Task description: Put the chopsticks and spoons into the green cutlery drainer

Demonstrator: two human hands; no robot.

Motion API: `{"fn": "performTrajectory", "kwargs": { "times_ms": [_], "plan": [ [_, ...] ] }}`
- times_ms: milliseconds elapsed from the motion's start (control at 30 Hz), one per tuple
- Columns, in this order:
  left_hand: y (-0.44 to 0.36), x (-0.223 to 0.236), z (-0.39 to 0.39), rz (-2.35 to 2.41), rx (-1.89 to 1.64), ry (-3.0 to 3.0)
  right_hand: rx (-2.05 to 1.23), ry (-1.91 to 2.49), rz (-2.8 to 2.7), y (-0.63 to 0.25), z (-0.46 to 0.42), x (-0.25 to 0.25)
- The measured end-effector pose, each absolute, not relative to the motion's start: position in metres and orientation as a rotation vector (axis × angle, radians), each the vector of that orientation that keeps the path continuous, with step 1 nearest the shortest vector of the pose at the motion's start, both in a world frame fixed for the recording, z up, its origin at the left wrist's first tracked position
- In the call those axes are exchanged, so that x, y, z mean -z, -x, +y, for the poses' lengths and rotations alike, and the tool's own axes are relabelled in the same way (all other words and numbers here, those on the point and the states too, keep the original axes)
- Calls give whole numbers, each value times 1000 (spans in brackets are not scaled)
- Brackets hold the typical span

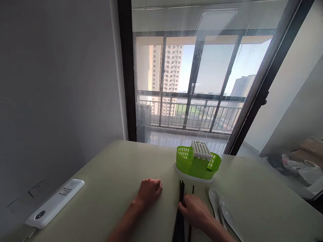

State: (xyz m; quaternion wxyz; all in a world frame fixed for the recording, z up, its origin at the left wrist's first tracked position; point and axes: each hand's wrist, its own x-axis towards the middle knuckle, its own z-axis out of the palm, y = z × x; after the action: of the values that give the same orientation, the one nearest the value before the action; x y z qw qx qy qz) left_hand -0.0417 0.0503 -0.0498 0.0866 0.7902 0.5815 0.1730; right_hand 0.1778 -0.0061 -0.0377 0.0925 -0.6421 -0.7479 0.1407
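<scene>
My left hand rests on the pale green table with its fingers curled into a loose fist and nothing in it. My right hand lies over a bundle of black chopsticks, fingers closed around them; their tips point away from me toward a green plastic cutlery holder with a white slotted insert. The holder stands on a white base near the table's far edge. Several white ceramic spoons lie just right of my right hand.
A white power bank lies near the table's left edge by a grey wall with a socket. Beyond the table a dark-framed glass door faces a balcony. Bags and boxes sit on the floor at right.
</scene>
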Motion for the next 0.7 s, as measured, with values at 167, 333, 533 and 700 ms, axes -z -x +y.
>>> {"fn": "performTrajectory", "kwargs": {
  "times_ms": [167,333,533,700],
  "plan": [
    [41,50,50,1752,-520,-2341,-424,1990,-2241,-178,-7,25],
    [40,50,50,1758,-520,-2336,-462,1860,-2185,-191,1,8],
    [40,49,50,1754,-518,-2338,-444,1676,-2141,-208,17,-8],
    [40,49,50,1748,-509,-2340,-493,1789,-2201,-217,24,-1]
  ]
}}
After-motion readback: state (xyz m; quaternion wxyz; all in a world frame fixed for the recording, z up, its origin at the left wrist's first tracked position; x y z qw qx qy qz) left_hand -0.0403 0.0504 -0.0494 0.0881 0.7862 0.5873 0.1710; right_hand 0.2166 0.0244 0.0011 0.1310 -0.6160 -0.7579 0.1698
